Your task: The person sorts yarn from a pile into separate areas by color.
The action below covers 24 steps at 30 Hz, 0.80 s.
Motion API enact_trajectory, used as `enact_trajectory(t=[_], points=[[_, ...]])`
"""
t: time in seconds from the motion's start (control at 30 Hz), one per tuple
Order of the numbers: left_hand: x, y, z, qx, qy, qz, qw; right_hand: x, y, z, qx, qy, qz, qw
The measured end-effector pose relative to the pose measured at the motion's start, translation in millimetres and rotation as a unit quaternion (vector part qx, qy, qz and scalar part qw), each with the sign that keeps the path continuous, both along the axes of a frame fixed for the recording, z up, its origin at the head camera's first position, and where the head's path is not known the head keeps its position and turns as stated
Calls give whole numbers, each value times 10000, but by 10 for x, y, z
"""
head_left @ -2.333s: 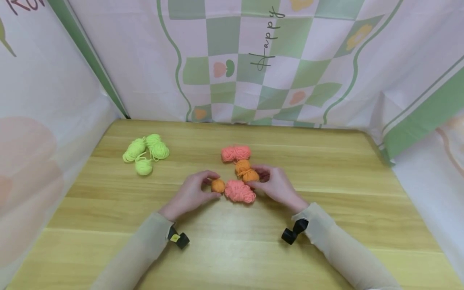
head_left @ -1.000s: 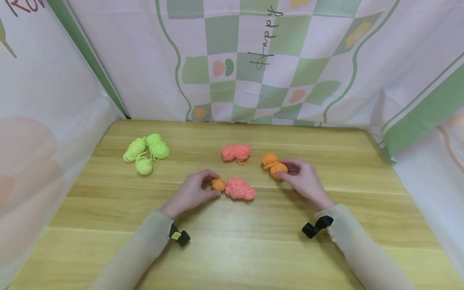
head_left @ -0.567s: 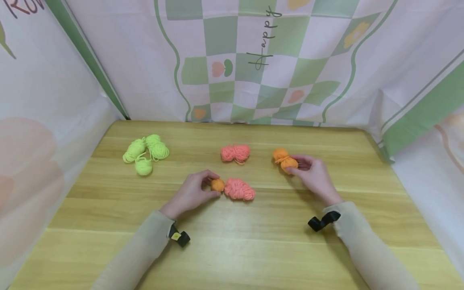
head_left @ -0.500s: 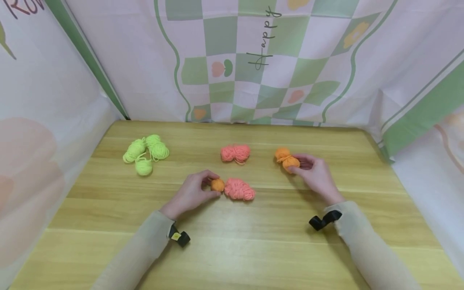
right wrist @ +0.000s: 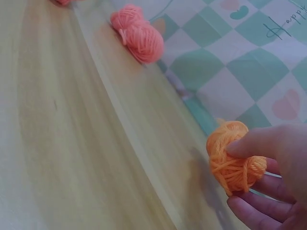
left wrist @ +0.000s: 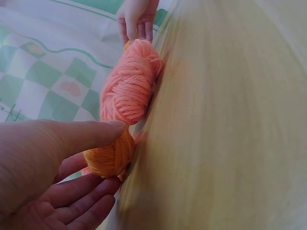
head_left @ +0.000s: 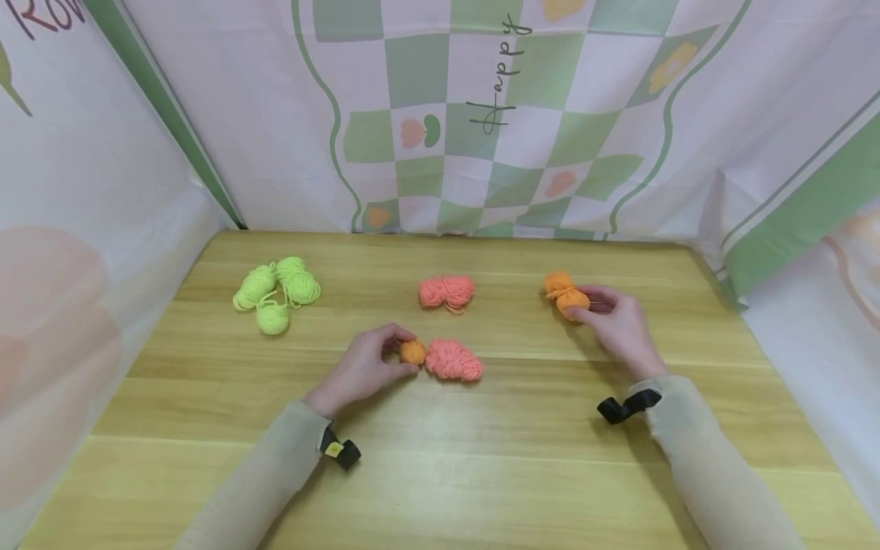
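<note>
My right hand (head_left: 624, 327) pinches an orange yarn skein (head_left: 565, 295), tied at its middle, between thumb and fingers. In the right wrist view a shadow lies on the table beside this skein (right wrist: 232, 160); whether it touches the wood I cannot tell. Around a small orange yarn ball (head_left: 412, 352) my left hand (head_left: 362, 368) has its thumb on one side and fingers on the other. A lumpy pink yarn skein (head_left: 453, 360) lies against that ball's right side. Farther back sits a second pink skein (head_left: 447, 292), drawn in at its middle.
Several bright green yarn balls (head_left: 273, 316) are clustered at the back left of the wooden table (head_left: 440, 473). A checked cloth (head_left: 474, 130) hangs along the table's back edge, with more cloth at both sides.
My right hand has carried the orange skein from between the two pink skeins out to the right and back. The left hand has stayed at the small orange ball.
</note>
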<state>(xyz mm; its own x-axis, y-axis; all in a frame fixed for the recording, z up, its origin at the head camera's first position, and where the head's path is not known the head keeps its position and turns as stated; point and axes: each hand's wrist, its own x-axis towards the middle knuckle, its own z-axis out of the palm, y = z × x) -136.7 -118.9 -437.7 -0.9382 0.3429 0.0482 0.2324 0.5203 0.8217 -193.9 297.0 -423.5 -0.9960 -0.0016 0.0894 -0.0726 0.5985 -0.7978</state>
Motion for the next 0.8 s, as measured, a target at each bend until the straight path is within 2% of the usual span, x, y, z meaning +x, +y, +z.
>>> enact_trajectory(t=[0.8], points=[[10,7,-14,-12,81,17,10000,-126,333,-4,47,29,-300,9995]])
